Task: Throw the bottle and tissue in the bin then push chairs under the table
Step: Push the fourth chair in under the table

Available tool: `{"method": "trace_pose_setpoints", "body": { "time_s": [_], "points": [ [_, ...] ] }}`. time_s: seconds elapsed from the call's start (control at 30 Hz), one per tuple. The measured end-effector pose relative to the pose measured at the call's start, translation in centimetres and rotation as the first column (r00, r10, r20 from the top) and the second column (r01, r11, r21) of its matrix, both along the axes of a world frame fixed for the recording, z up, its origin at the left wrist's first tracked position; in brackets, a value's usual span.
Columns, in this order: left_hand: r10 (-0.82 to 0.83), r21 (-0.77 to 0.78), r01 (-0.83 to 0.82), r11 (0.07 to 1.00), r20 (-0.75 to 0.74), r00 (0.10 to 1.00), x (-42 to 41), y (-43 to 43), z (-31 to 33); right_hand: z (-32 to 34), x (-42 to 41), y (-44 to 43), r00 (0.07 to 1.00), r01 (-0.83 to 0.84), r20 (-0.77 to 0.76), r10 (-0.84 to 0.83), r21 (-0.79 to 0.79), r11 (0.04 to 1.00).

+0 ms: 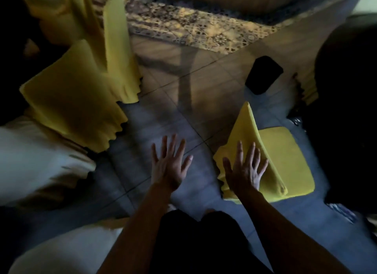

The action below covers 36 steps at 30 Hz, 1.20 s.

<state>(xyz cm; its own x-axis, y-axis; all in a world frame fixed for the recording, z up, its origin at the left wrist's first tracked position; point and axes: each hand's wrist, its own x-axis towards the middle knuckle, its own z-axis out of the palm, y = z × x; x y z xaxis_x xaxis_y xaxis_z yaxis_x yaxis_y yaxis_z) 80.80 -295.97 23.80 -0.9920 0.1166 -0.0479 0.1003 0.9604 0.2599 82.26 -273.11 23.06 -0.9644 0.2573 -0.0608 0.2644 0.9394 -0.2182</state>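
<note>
The scene is dim and blurred. A yellow chair (285, 159) stands at the lower right, its backrest toward me and its seat beyond. My right hand (244, 169) lies flat with spread fingers against that backrest. My left hand (169, 163) hovers open over the tiled floor, left of the chair and touching nothing. Two more yellow chairs (77, 102) (118, 49) stand at the left. No bottle or tissue shows. A small black container (263, 74), possibly the bin, sits on the floor further ahead.
A patterned rug (193, 28) lies across the floor at the top. White cloth, perhaps a tablecloth (30, 163), hangs at the left edge. A large dark shape (346, 110) fills the right side. Tiled floor (173, 110) runs between the chairs.
</note>
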Motion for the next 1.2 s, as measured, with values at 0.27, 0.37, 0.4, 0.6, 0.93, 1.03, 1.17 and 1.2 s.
{"method": "trace_pose_setpoints", "body": {
  "time_s": [0.27, 0.37, 0.4, 0.6, 0.93, 1.03, 1.17, 1.2],
  "points": [
    [-0.135, 0.010, 0.135, 0.991, 0.075, 0.988, -6.3, 2.1, 1.0, 0.1, -2.7, -0.3, 0.999, 0.030, -0.022, -0.030, 0.005, 1.000],
    [-0.273, 0.016, 0.273, 0.962, 0.050, 0.961, -10.2, 4.9, 0.5, -0.2, -4.3, 1.5, 0.988, 0.154, -0.035, -0.153, 0.020, 0.988],
    [-0.308, 0.008, 0.307, 0.952, 0.035, 0.951, -11.2, 5.8, 0.2, -0.3, -4.7, 2.0, 0.981, 0.192, -0.029, -0.192, 0.017, 0.981],
    [-0.481, -0.051, 0.478, 0.877, -0.097, 0.871, -17.2, 10.8, 0.1, -0.6, -7.8, 5.6, 0.895, 0.426, 0.156, -0.418, -0.020, 0.905],
    [-0.720, -0.161, 0.712, 0.684, 0.010, 0.694, -24.0, 17.2, -0.5, -1.0, -10.6, 5.6, 0.743, 0.668, 0.093, -0.662, -0.057, 0.742],
    [-0.790, -0.126, 0.788, 0.602, 0.051, 0.611, -23.3, 19.5, -1.3, -1.0, -11.0, 5.8, 0.700, 0.714, 0.129, -0.703, -0.083, 0.696],
    [-0.851, -0.095, 0.853, 0.514, 0.071, 0.520, -23.3, 21.7, -2.2, -1.0, -11.1, 5.8, 0.668, 0.744, 0.125, -0.734, -0.102, 0.660],
    [-0.853, -0.098, 0.855, 0.510, 0.072, 0.517, -23.7, 22.1, -2.4, -1.0, -11.1, 5.8, 0.659, 0.753, 0.114, -0.744, -0.097, 0.651]
  ]
}}
